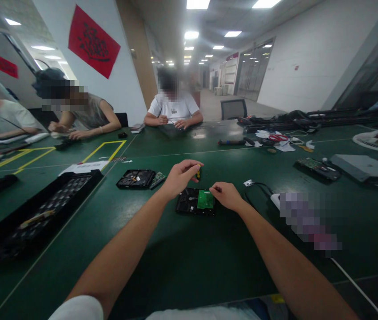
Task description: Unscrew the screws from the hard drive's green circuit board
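Observation:
A black hard drive (pixel 186 203) lies on the green table in front of me, with its green circuit board (pixel 206 199) facing up. My left hand (pixel 181 177) is closed on a small yellow and black screwdriver (pixel 198 172), held above the far edge of the drive. Its tip is too small to make out. At the drive's right edge, my right hand (pixel 226 194) has its fingertips pinched together beside the circuit board. What they hold, if anything, is hidden.
Another opened hard drive (pixel 136 178) and a loose circuit board (pixel 157 180) lie left. A long black tray (pixel 58 200) stands further left. A power strip (pixel 275 200), another drive (pixel 317 170) and a grey box (pixel 368 168) are right. Several people sit across the table.

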Demonstrator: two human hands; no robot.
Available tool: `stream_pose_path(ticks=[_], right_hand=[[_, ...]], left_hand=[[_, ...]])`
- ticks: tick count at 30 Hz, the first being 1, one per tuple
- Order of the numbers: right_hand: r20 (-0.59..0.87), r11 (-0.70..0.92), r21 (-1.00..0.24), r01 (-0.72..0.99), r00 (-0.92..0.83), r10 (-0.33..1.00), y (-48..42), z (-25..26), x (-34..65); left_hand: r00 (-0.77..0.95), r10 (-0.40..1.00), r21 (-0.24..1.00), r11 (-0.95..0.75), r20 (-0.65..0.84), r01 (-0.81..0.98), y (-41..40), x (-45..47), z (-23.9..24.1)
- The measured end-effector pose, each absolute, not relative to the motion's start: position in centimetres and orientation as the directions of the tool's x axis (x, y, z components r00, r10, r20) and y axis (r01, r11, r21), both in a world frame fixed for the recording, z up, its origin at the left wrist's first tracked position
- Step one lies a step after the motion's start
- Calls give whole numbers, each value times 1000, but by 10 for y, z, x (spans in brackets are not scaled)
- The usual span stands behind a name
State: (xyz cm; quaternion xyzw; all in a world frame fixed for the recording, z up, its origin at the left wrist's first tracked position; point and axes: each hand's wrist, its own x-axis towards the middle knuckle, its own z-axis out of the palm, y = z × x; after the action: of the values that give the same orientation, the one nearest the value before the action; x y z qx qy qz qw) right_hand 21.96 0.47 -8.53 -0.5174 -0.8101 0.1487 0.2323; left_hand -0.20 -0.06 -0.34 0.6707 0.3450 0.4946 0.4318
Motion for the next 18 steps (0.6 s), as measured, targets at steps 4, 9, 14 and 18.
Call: stream_pose_path(ticks=[4,9,14,18], right_hand=[[218,410,-485,772,-347,912,5,-85,219],[217,415,-478,774,-354,910,4,-83,219],[220,407,-476,780,-343,913,4,-83,219],[213,405,-485,775,-344,914,4,-85,219]], left_hand=[[296,895,938,-346,333,-10,0,-3,-3],[249,893,920,-392,376,16,1,-1,-7],[259,896,928,-372,362,-10,1,1,-10],[307,885,936,-347,349,-62,1,0,-8]])
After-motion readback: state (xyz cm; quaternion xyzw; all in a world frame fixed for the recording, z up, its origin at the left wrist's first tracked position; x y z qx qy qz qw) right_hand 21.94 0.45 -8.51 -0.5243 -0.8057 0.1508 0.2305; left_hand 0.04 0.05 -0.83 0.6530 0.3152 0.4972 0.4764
